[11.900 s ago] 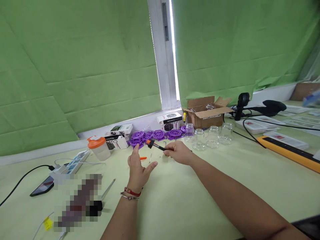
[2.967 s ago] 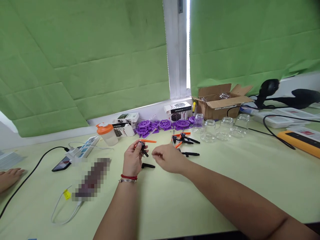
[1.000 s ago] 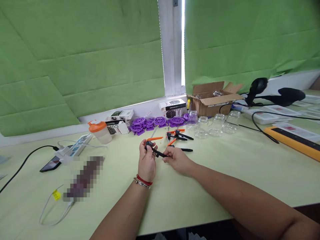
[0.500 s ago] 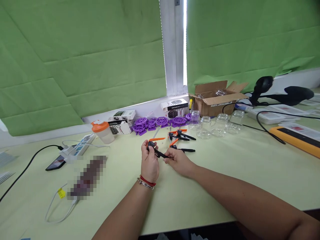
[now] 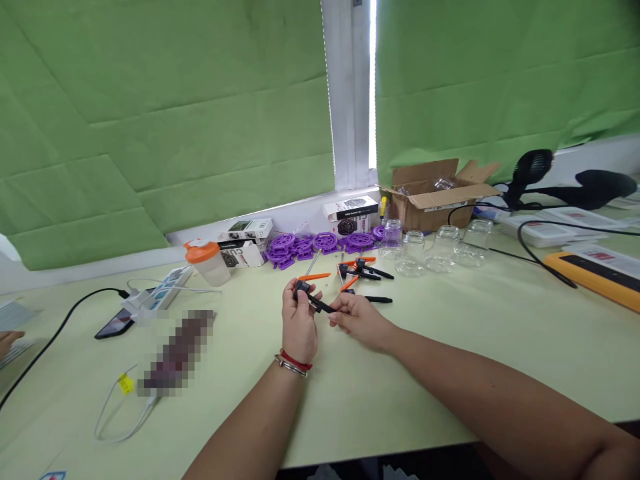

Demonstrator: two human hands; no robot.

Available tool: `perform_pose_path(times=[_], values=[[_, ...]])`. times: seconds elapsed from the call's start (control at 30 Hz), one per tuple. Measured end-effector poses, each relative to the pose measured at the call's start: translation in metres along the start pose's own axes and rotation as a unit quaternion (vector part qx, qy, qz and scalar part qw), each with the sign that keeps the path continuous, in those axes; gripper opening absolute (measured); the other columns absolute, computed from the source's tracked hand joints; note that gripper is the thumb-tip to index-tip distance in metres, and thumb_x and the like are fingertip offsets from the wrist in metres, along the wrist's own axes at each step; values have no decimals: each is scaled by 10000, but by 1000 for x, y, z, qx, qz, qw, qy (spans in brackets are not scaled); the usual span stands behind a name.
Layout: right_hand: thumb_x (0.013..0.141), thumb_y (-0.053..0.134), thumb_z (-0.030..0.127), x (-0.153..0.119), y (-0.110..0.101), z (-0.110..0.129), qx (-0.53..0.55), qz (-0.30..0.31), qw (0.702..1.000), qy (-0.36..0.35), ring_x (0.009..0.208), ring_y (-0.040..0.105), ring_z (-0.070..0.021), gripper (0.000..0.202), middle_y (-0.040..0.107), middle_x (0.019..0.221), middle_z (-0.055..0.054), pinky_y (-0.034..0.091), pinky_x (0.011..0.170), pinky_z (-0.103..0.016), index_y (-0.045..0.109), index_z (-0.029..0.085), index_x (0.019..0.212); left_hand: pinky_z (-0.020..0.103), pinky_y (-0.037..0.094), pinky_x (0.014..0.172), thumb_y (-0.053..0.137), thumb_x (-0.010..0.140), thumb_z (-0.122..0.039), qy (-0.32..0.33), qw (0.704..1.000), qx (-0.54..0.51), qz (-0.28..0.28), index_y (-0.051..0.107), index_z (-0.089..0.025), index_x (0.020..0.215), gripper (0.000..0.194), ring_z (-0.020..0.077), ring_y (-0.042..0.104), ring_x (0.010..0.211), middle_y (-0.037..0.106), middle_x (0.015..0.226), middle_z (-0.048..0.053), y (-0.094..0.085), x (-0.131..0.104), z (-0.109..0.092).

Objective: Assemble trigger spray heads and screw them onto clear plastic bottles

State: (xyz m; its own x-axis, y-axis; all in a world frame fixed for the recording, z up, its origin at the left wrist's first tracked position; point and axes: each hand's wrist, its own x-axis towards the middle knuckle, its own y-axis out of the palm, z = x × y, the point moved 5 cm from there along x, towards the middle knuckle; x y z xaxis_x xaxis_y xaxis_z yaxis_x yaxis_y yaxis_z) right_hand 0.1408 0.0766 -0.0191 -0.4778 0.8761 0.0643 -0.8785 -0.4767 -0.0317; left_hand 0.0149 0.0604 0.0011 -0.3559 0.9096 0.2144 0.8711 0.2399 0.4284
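Head view, far left: another person's hand shows at the edge, then a power strip and an orange-lidded bottle. Near the middle, the person's left hand grasps the blocky end of a black part, whose slim end the right hand pinches; whether it touches the table I cannot tell. Purple discs lie beyond. Farther right, black-and-orange pieces lie just past the right hand, then clear jars stand before an open cardboard box.
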Motion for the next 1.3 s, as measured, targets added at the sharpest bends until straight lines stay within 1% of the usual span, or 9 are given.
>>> perform_pose_path(times=[0.23,0.5,0.63,0.77,0.93,1.03,1.13,1.2,1.3], values=[[716,605,272,0,-3,6,22,-5,1000,3,466,399,-64,144,609,661,9,313,469,-217,520,171,775,375,497,903,515,857,-340,8,1000,5,6,485,-256,1121,279,148,526,1050,492,1117,35,2,-2,-6],[712,610,287,-1,-4,12,52,11,999,2,458,397,-61,166,621,663,1,310,465,-218,507,169,767,366,482,912,497,864,-353,20,998,58,14,448,-249,1176,333,160,548,1056,520,1134,61,0,-1,-5],[721,593,277,1,-10,12,9,-9,1000,-6,475,404,-65,142,613,667,0,324,478,-219,528,166,781,371,451,938,553,828,-260,24,992,118,29,422,-255,1229,423,178,541,1097,544,1162,75,-2,1,-4],[730,573,242,3,-18,12,-60,-34,996,-52,570,482,-99,97,604,676,-3,355,541,-232,562,165,787,377,455,937,573,795,-198,10,993,115,24,459,-243,1216,439,195,531,1126,543,1179,80,-3,2,-4],[753,540,231,3,-21,12,-105,-42,990,-87,642,520,-125,87,593,698,-3,381,605,-255,575,168,802,362,522,835,607,765,-219,-4,994,111,24,478,-234,1211,465,202,584,1034,534,1170,76,-4,3,-1],[760,532,232,3,-22,11,-114,-48,988,-90,640,513,-124,86,584,696,-1,378,601,-253,570,167,802,341,528,805,618,753,-225,4,990,140,18,477,-231,1220,488,156,611,897,553,1128,64,-4,3,0],[763,538,241,4,-22,9,-107,-44,989,-87,632,507,-121,90,589,701,-2,373,588,-248,561,168,808,305,522,755,622,744,-225,5,983,185,9,471,-220,1235,514,123,596,786,588,1060,57,-3,1,-3],[762,543,246,4,-22,8,-99,-39,991,-81,630,508,-118,91,594,706,-2,372,586,-246,554,169,809,291,509,734,630,738,-229,3,978,210,14,461,-218,1252,541,130,590,792,602,1040,59,-2,0,-5],[759,548,249,4,-20,6,-93,-33,992,-73,618,504,-112,93,597,705,-1,367,575,-239,548,171,809,286,489,748,646,728,-228,18,974,224,22,456,-239,1264,568,144,583,845,592,1104,67,-3,1,-7]])
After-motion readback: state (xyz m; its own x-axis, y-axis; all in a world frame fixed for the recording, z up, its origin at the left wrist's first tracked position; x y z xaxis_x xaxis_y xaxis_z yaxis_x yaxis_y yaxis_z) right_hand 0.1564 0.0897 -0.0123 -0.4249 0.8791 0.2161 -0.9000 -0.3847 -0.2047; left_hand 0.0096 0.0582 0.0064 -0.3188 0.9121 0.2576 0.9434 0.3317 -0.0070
